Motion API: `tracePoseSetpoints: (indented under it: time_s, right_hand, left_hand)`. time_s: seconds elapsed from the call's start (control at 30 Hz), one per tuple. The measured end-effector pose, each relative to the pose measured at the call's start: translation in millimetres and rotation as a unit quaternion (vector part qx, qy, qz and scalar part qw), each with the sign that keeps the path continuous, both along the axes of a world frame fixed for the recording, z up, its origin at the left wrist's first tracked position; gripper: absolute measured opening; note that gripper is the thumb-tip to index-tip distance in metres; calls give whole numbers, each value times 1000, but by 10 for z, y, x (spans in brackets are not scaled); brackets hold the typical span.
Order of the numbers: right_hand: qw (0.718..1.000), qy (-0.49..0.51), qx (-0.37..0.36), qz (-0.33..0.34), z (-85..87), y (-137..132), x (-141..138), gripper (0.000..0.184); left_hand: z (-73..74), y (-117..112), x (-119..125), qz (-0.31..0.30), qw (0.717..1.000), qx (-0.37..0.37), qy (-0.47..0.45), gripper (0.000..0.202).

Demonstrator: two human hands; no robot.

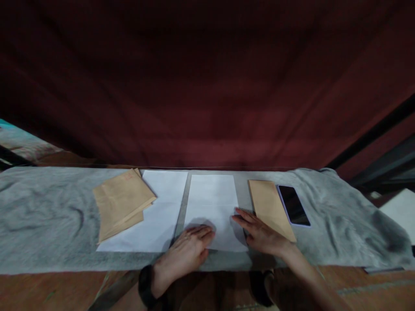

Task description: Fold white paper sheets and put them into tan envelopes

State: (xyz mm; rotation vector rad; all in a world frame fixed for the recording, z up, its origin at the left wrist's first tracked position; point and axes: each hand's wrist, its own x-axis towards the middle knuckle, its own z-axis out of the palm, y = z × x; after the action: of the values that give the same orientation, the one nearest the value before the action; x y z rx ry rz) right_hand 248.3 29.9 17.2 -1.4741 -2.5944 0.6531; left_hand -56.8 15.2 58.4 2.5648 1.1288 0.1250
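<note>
A white sheet of paper (212,203) lies in the middle of a grey cloth (48,216). My left hand (186,252) rests flat on the sheet's near left corner, fingers stretched out. My right hand (259,233) lies flat on the sheet's right edge, fingers extended, just beside a brown envelope (269,207). Neither hand holds anything. A dark band is on my left wrist.
Further left, a second white sheet (158,216) lies under a stack of brown envelopes (121,201). A dark phone (293,205) lies right of the single envelope. A dark red curtain (207,86) hangs behind. The wooden table edge (48,289) runs in front.
</note>
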Motion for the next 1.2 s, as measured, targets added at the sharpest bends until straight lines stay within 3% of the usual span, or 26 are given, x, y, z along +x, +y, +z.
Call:
tracePoseSetpoints:
  time_s: [0.17,0.33,0.4,0.53,0.63,0.77,0.9,1.1,1.2]
  right_hand:
    - [998,58,-6,-14,51,64,37,84]
    - [986,157,-6,-55,143,175,-72,60]
    - [979,193,-23,-63,190,202,-96,53]
    - [970,227,-50,-69,229,223,-85,44]
    - [970,225,-66,-66,196,221,-51,43]
    - [982,169,-69,-45,168,148,-20,61]
    - [992,104,-65,14,167,21,-20,67]
    - [981,172,-87,-15,151,52,-35,33]
    - [967,205,-122,-89,156,131,-67,35]
  left_hand:
    - [41,228,-153,52,987,19,-148,27]
    - [214,313,-227,81,959,4,-272,20]
    - [304,340,-295,102,955,-17,-278,28]
    - [371,435,-526,94,954,-125,-257,74]
    - [284,510,-643,72,958,-179,-214,74]
    - [77,554,-639,40,959,-186,-212,36]
    - [-87,534,-613,38,956,-205,-208,24]
    - [-117,579,-614,128,943,-216,-221,23]
    - [-137,644,-575,215,923,-222,-229,34]
